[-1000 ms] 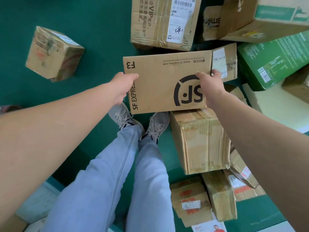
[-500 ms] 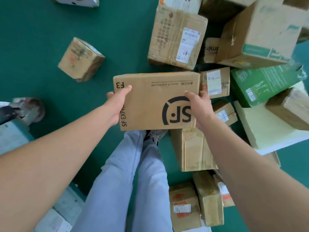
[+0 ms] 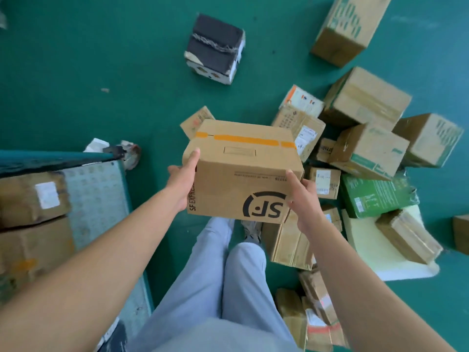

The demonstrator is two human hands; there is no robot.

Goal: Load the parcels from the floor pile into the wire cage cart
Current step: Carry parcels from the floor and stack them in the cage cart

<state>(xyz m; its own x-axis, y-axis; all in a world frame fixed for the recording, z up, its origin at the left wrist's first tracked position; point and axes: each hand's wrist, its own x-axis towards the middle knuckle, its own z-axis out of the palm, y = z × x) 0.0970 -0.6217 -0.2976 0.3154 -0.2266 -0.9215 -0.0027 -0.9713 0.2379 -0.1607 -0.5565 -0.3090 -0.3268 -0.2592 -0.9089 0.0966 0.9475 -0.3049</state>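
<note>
Item, far left: a cart [image 3: 101,199] with a pale perforated deck and a dark top rail, carrying two taped brown parcels [image 3: 33,224] stacked at its left side; a castor [image 3: 130,154] showed at its far corner on the green floor [image 3: 76,72]. Item, centre left: the left hand [image 3: 184,177], fingers straight and laid flat against the left face of the SF Express box [image 3: 243,174], one fingertip reaching the upper edge; the thumb could not be made out. Item, centre: the said box, brown cardboard with an orange tape strip across its top and a black SF logo on the near face, was held in the air between both hands, above the person's pale blue trouser legs [image 3: 215,288], to the right of the cart and left of the pile. Item, far centre: a black-wrapped parcel [image 3: 215,49] lay alone on the floor. Item, centre right: the right hand [image 3: 303,201], index finger straight along the box's right near edge, the remaining fingers hidden behind the corner. Item, right: the floor pile [image 3: 355,153] of brown cartons, jumbled and touching, with a green box [image 3: 375,196] and a pale yellow flat slab [image 3: 380,252] near it. Item, far right: one tall carton [image 3: 347,29] lay apart from the pile.
</note>
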